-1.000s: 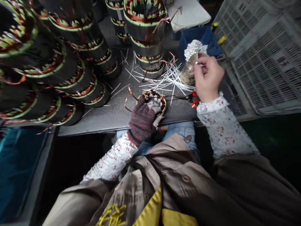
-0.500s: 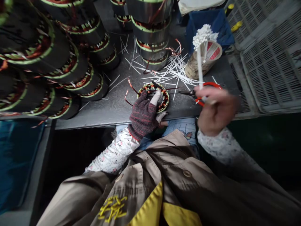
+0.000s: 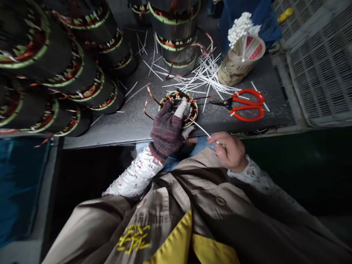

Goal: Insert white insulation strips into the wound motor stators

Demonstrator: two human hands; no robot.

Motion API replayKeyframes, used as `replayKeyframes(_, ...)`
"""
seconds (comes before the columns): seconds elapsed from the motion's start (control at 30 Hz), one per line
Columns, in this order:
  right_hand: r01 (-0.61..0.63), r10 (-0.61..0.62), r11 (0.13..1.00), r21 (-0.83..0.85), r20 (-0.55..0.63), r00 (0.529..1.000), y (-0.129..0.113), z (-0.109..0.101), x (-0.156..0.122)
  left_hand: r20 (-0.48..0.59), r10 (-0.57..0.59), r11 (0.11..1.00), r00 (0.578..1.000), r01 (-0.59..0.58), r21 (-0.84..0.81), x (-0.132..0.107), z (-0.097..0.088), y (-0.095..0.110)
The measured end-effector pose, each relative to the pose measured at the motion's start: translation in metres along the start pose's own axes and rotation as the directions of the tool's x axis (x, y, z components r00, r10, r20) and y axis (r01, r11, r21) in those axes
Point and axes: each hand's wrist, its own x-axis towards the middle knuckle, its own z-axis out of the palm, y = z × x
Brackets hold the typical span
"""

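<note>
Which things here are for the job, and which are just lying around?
Seem part of the job:
wound ring, gripped by the gloved left hand
white strip, pinched in the bare right hand
tube, holding similar strips

Seem to be just lying around:
red-handled scissors, untouched on the bench
loose strips, scattered beside the tube
grey crate, off to the right

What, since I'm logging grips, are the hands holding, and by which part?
Right hand: a white strip, near its end away from the ring. Left hand: the ring, by its near side.
</note>
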Motion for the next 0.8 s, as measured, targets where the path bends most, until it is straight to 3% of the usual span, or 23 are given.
replayKeyframes(0.1,-0.167,0.175,0.981,0.097,-0.076,0.982,-0.002,0.021,0.018,-0.013,-0.117,0.956,0.993,0.109,-0.273,-0.001,0.0,0.005)
replayKeyframes(0.17,-0.291,0.307,0.939,0.184,-0.066,0.949,-0.003,0.031,0.029,0.013,-0.222,0.861,0.975,0.202,-0.467,-0.001,0.0,0.008)
replayKeyframes(0.23,-0.381,0.397,0.895,0.23,-0.023,0.918,-0.004,0.034,0.038,0.014,-0.262,0.817,0.965,0.229,-0.529,0.001,-0.001,0.009)
replayKeyframes(0.3,-0.404,0.414,0.883,0.239,0.009,0.91,-0.004,0.031,0.044,-0.02,-0.246,0.842,0.969,0.203,-0.5,0.003,-0.002,0.008)
replayKeyframes(0.4,-0.335,0.334,0.927,0.17,0.035,0.942,-0.005,0.023,0.051,-0.049,-0.215,0.864,0.975,0.167,-0.475,0.006,-0.005,0.006)
replayKeyframes(0.5,-0.259,0.256,0.963,0.07,0.046,0.966,-0.004,0.022,0.056,0.001,-0.214,0.891,0.977,0.196,-0.41,0.008,-0.009,0.007)
replayKeyframes(0.6,-0.272,0.272,0.962,-0.015,0.085,0.959,0.003,0.026,0.06,0.083,-0.214,0.931,0.973,0.229,-0.283,0.009,-0.013,0.009)
replayKeyframes(0.8,-0.313,0.314,0.949,-0.028,0.15,0.938,0.005,0.028,0.066,0.109,-0.129,0.97,0.986,0.149,-0.194,0.01,-0.015,0.006)
